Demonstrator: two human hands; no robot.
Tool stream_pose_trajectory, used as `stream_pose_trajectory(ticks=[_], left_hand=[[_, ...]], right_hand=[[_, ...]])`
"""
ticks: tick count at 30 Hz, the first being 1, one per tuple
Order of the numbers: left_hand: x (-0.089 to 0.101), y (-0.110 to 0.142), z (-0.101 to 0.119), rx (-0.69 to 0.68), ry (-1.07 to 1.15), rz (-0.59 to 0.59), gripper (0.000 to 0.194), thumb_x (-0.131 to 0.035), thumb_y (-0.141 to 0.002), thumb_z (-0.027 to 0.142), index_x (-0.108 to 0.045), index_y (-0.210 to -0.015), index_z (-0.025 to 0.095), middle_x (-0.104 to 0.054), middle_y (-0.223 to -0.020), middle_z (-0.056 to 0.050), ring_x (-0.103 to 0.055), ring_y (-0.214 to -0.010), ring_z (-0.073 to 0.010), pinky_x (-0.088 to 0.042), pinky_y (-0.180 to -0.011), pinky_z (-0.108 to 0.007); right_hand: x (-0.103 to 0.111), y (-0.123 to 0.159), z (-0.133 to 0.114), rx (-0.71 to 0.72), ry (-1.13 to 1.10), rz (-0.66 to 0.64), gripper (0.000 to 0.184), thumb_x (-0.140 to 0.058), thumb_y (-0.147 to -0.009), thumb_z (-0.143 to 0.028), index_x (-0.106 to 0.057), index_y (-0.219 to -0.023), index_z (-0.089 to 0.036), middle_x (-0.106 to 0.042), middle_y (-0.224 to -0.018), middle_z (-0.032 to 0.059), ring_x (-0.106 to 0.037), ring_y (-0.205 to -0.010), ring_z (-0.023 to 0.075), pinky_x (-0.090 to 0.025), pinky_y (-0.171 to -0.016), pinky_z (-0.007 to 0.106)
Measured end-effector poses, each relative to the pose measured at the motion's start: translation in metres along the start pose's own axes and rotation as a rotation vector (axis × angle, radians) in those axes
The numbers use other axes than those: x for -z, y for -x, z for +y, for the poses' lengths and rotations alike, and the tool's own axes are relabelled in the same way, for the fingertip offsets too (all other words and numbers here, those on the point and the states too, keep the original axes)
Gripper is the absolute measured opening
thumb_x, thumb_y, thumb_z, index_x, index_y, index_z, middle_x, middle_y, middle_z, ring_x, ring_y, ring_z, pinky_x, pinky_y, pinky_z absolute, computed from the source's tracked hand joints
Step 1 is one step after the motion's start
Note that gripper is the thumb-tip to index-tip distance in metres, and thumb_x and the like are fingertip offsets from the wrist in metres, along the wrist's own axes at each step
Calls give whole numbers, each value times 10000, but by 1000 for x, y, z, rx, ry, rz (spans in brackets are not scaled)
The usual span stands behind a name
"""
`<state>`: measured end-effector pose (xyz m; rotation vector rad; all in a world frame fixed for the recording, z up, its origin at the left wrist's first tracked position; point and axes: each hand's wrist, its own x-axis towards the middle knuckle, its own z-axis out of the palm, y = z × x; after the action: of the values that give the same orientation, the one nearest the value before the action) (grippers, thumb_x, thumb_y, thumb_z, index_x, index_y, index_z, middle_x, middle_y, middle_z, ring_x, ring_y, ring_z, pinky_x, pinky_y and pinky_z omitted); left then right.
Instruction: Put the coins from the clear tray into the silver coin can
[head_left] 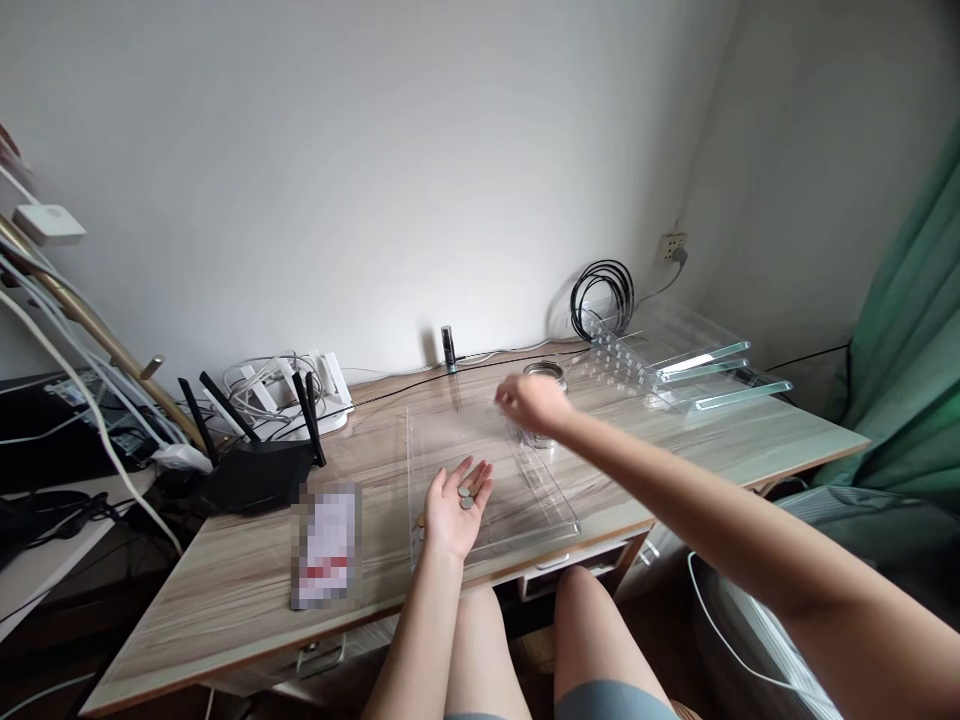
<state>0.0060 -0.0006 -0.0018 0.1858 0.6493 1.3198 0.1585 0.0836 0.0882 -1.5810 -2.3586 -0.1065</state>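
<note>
My left hand (452,515) lies palm up over a clear plastic tray (551,495), fingers slightly cupped. A few silver coins (466,503) rest on its fingers. Raised beyond it, my right hand (534,403) has its fingers curled together and is blurred by motion. Whether it pinches something small cannot be made out. Just behind that hand stands a round clear container with a metallic-looking rim (546,370), partly hidden by it. A yellowish coin (421,520) shows at the tray's left side.
A phone-shaped, pixelated item (326,545) lies left on the wooden desk (247,580). Behind it are a black router (259,475) and a white router (330,400) with cables. Stacked clear trays (675,350) and a black cable coil (602,300) stand back right.
</note>
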Motion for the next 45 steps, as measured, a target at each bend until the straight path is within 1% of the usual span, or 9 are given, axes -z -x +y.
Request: stream_pose_trajectory(ticks=[3,9,13,17,21,26,33,37,45], left_hand=[[2,-1,1,14,40,-28,386,-317,-844,361,-586,-857,84,-600,-759,-124,-603,-695,-168,-491,-603,-268],[4,-3,3,18,73,-7,387,-314,-851,350,-596,-811,89,-510,-552,-41,-484,-448,-88,-410,-425,-182],[1,-1,2,-12,41,34,345,-337,-847,306,-577,-895,62,-609,-798,-146,-607,-727,-172,-499,-623,-261],[-2,1,0,-29,7,15,325,-368,-833,284,-560,-968,59,-567,-1064,-201,-557,-993,-239,-487,-780,-325],[-2,2,0,-40,-28,3,326,-390,-819,274,-561,-996,60,-539,-1130,-205,-526,-1049,-245,-477,-809,-319],[-2,2,0,-38,-47,4,310,-404,-806,256,-573,-973,58,-544,-1120,-209,-522,-1056,-243,-472,-815,-301],[-4,3,1,-42,24,24,332,-378,-822,296,-575,-957,64,-578,-1036,-201,-560,-987,-233,-475,-790,-325],[-3,3,2,-24,86,-37,377,-338,-843,359,-587,-938,92,-614,-882,-142,-607,-799,-177,-489,-655,-264],[2,1,3,-29,114,-16,385,-318,-853,338,-587,-965,85,-588,-682,-79,-558,-559,-121,-455,-510,-218]], right_hand=[[-26,34,-43,408,-80,-183,263,-467,-770,-381,-633,-937,-264,-621,-915,34,-583,-730,156,-398,-578,225],[-43,53,-70,427,-18,-270,254,-404,-799,-237,-655,-819,-201,-621,-874,66,-582,-704,161,-385,-542,228],[-16,27,-37,250,-117,-72,239,-422,-799,-312,-648,-814,-236,-627,-878,30,-566,-729,142,-374,-573,219],[14,-14,26,-234,-7,130,261,-425,-790,-340,-628,-860,-191,-604,-958,73,-530,-767,163,-365,-592,245],[17,-39,69,-374,27,-22,140,-522,-701,-229,-627,-708,-135,-608,-813,99,-509,-692,161,-356,-551,248],[16,-47,75,-358,28,-120,116,-576,-663,-228,-627,-692,-128,-601,-708,94,-500,-631,149,-357,-549,253],[18,-15,12,-170,75,-57,310,-408,-805,-363,-610,-914,-156,-598,-941,110,-531,-790,177,-361,-614,255],[-15,30,-45,424,-24,-249,310,-444,-784,-433,-613,-946,-230,-605,-919,54,-557,-722,148,-369,-571,222],[-43,42,-66,502,-93,-244,180,-466,-726,-146,-636,-785,-162,-627,-823,66,-567,-705,152,-380,-582,221]])
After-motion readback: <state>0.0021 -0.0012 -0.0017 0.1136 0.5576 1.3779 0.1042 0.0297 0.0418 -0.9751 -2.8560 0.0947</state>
